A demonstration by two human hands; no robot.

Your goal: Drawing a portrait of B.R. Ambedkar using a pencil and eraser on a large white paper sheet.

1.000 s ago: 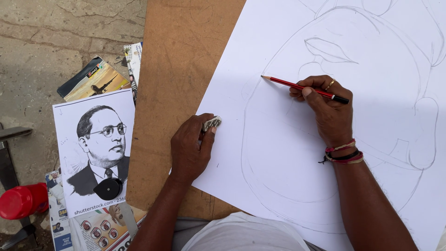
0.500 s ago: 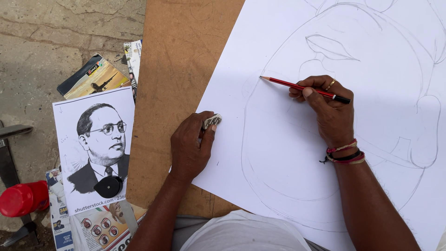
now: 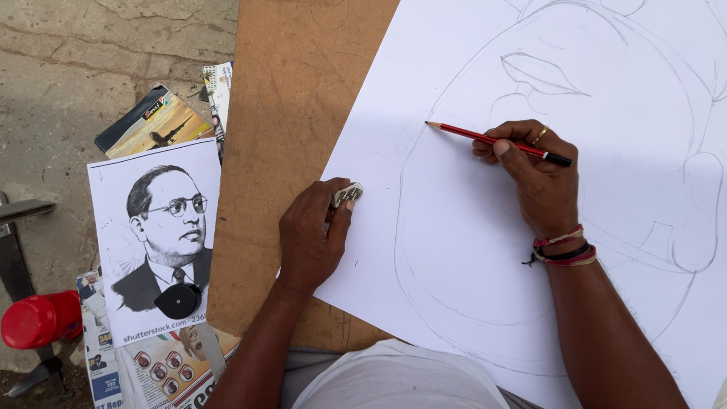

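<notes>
Pencil tip on the outline's left curve, wide blank paper around it.
The right hand (image 3: 541, 178) closes its grip on a slim red pencil (image 3: 492, 139); the left hand (image 3: 312, 236) pinches a small worn eraser (image 3: 347, 195) at the smooth white sheet (image 3: 424, 250)'s edge, over rough brown board (image 3: 291, 113). Both have barely moved since before.

Matt white paper sheet (image 3: 454, 250) on rough brown board (image 3: 295, 113); glossy red pencil (image 3: 496, 141); shiny red plastic cap (image 3: 39, 320)

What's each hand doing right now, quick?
Left hand: closed on a small eraser, resting on the paper.
Right hand: holding a red pencil.
</notes>
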